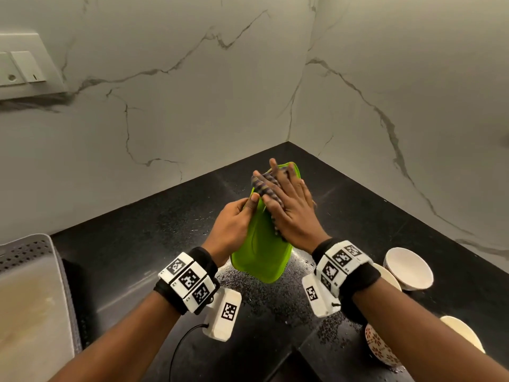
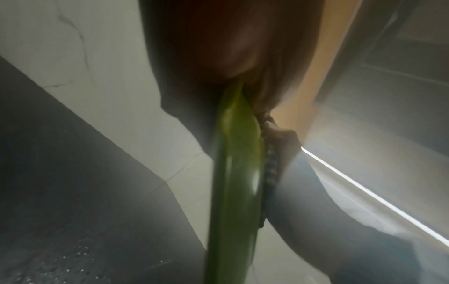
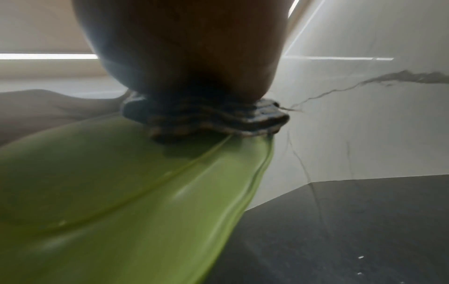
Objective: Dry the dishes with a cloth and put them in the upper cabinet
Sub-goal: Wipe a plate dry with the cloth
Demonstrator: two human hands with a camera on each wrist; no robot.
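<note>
Left hand [image 1: 234,224] pinches the green plate [image 1: 261,252] edge, right hand [image 1: 289,213] spread flat pressing the cloth [image 1: 265,186]; wet plate may slip onto the bench [image 1: 165,230].

Your left hand [image 1: 234,224] grips the long left edge of a bright green plate [image 1: 263,255], a rounded-corner oblong with a shallow raised rim, held tilted above the counter with one short end toward you and the other past your fingertips. Under your flat right palm [image 1: 292,213] lies a crumpled cloth [image 1: 265,186], dark with pale stripes, pressed against the plate's upper face; part of it bunches out beyond your thumb. A water drop shows on the green surface in the right wrist view.
</note>
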